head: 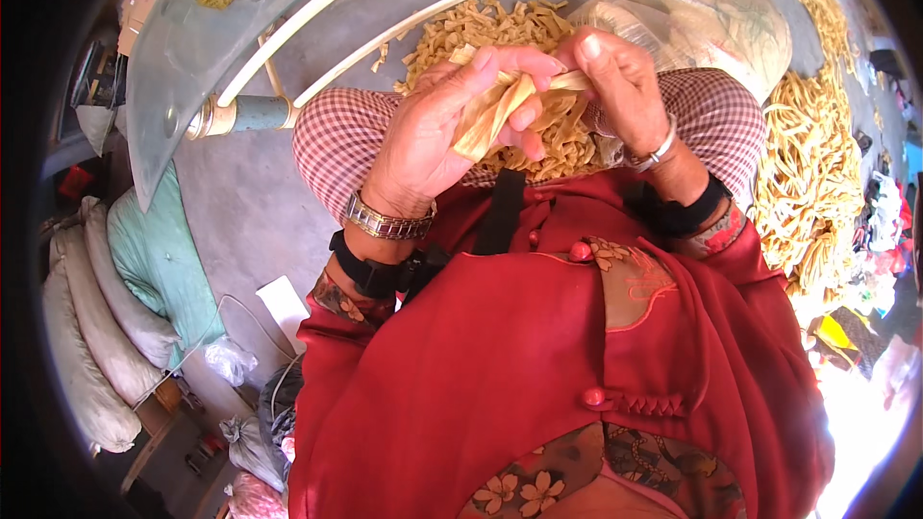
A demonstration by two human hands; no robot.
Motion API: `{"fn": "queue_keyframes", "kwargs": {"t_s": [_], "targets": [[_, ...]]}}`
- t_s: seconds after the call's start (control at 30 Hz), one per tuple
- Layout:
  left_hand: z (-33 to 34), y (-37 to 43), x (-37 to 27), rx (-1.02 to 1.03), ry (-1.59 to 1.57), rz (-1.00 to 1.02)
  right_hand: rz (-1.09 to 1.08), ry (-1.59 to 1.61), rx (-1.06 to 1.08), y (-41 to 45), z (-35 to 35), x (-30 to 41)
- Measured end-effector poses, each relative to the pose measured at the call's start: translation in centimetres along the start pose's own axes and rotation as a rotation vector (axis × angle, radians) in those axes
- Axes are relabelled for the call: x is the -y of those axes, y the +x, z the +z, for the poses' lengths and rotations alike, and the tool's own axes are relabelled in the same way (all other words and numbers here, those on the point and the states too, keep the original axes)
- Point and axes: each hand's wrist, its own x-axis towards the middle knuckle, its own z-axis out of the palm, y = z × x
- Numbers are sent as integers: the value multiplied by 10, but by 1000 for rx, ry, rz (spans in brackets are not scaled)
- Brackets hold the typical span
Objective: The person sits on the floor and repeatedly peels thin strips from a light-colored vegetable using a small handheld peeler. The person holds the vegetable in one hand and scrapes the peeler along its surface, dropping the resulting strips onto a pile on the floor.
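Observation:
My left hand [443, 112], with a metal-band watch at the wrist, grips a broad, folded strip of dried husk [484, 119] that looks like corn husk. The strip's wide end spreads across the palm and fingers. Close beside it, my right hand [620, 83] pinches a narrow twisted end of husk [570, 80] between thumb and fingers. A light bangle circles that wrist. Below the hands, between my checked trouser legs, lies a heap of yellow husk pieces [559, 151], partly hidden by the fingers.
More husk pieces [490, 25] lie on the grey floor ahead. A full translucent plastic bag [710, 14] stands beyond my right knee. Long yellow strands [807, 173] are heaped at right. A glass tabletop [209, 36] on a metal frame [433, 18] and stuffed sacks [108, 317] are at left.

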Motion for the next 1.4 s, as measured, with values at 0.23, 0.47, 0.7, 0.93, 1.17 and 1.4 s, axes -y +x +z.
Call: {"fn": "queue_keyframes", "kwargs": {"t_s": [0.23, 0.47, 0.7, 0.93, 1.17, 1.4], "targets": [[-21, -3, -14, -39, -190, 104, 145, 56, -108, -16, -64, -9], [-8, 10, -15, -430, 298, 182, 259, -20, 83, -15, -55, -14], [-31, 14, -6, -537, 757, -85, 485, -13, 234, -9, -43, -18], [-41, 26, -10, -495, 838, 138, 598, 158, 454, 20, -2, 3], [-32, 18, -61, -434, 214, 292, 268, 146, 390, 51, -5, 26], [-45, 72, -130, -519, 316, 500, -114, -442, 164, 172, -18, 51]]}}
